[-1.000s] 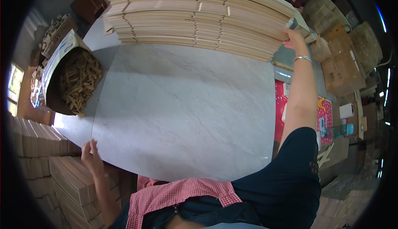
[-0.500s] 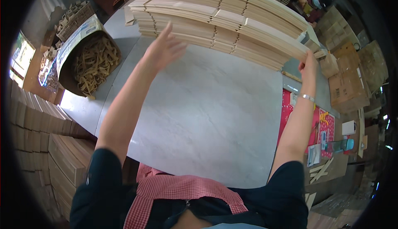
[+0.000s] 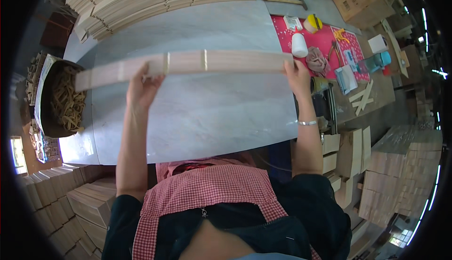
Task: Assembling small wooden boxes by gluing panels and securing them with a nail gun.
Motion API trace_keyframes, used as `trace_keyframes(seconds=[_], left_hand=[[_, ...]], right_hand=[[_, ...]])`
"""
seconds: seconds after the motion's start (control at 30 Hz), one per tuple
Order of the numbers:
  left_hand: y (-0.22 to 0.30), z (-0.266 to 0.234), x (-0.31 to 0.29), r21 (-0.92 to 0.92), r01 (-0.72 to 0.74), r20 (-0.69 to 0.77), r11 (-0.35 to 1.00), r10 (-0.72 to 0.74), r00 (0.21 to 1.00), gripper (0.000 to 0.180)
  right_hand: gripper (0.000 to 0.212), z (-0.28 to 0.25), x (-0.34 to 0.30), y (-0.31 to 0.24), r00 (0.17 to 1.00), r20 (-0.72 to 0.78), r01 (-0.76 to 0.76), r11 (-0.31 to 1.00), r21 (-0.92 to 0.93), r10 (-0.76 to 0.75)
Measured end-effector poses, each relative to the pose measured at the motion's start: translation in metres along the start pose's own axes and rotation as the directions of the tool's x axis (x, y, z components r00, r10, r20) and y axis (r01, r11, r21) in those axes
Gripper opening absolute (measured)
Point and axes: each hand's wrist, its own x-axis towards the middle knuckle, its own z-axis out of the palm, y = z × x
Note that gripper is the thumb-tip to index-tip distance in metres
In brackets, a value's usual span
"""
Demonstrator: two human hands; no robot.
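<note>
A long, pale wooden slat [image 3: 245, 62] with narrow slots cut across it spans the space above the grey table [image 3: 202, 118], slightly blurred by motion. My left hand [image 3: 144, 88] grips its near edge left of the middle, thumb on top and fingers beneath. At its right end, my right hand [image 3: 297, 77] pinches it between thumb and fingers. The slat's left end reaches toward an open sack-like container [image 3: 43, 102] of tan bands [image 3: 66, 104]. Behind it, stacks of similar slotted slats [image 3: 136, 5] lie at the table's far side.
To the right, a red patterned cloth [image 3: 278, 24] holds a white glue bottle [image 3: 299, 44], a tape roll [image 3: 312, 23], a crumpled rag [image 3: 318, 61] and pliers [image 3: 335, 52]. A hammer [image 3: 285, 0] lies beyond it. Wooden pieces [image 3: 92, 199] are piled at lower left, cardboard boxes [image 3: 360, 1] at far right.
One slat has come off the far stack and is drawn toward me, held in both hands. My left hand, previously spread in the air, has closed on it. The view has turned rightward.
</note>
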Motion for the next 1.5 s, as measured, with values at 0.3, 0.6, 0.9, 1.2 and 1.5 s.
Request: trace_keyframes(seconds=[0.3, 0.6, 0.9, 1.2, 1.5], left_hand=[[-0.057, -0.035, -0.097, 0.045, 0.190, -0.102, 0.981, -0.185, 0.977, 0.041], [0.024, -0.051, -0.157, 0.793, -0.578, 0.556, -0.194, -0.157, 0.816, 0.058], [0.112, -0.101, -0.066, 0.441, -0.515, 0.593, -0.735, -0.192, 0.782, 0.057], [0.139, -0.073, -0.026, 0.599, -0.300, 0.400, -0.743, -0.047, 0.915, 0.055], [0.153, -0.081, -0.039, 0.620, -0.301, 0.414, -0.725, -0.023, 0.910, 0.051]], right_hand=[[0.045, -0.103, -0.086, 0.053, 0.937, -0.065, 0.155, 0.576, -0.803, -0.343], [0.061, -0.085, -0.057, -0.011, 0.901, 0.099, 0.398, 0.716, -0.573, -0.422], [0.058, 0.016, -0.037, -0.057, 0.511, 0.828, 0.806, 0.463, -0.368, -0.232], [0.046, 0.081, 0.041, -0.072, 0.547, 0.786, 0.817, 0.392, -0.424, -0.289], [0.046, 0.074, 0.028, -0.089, 0.533, 0.818, 0.790, 0.473, -0.390, -0.216]])
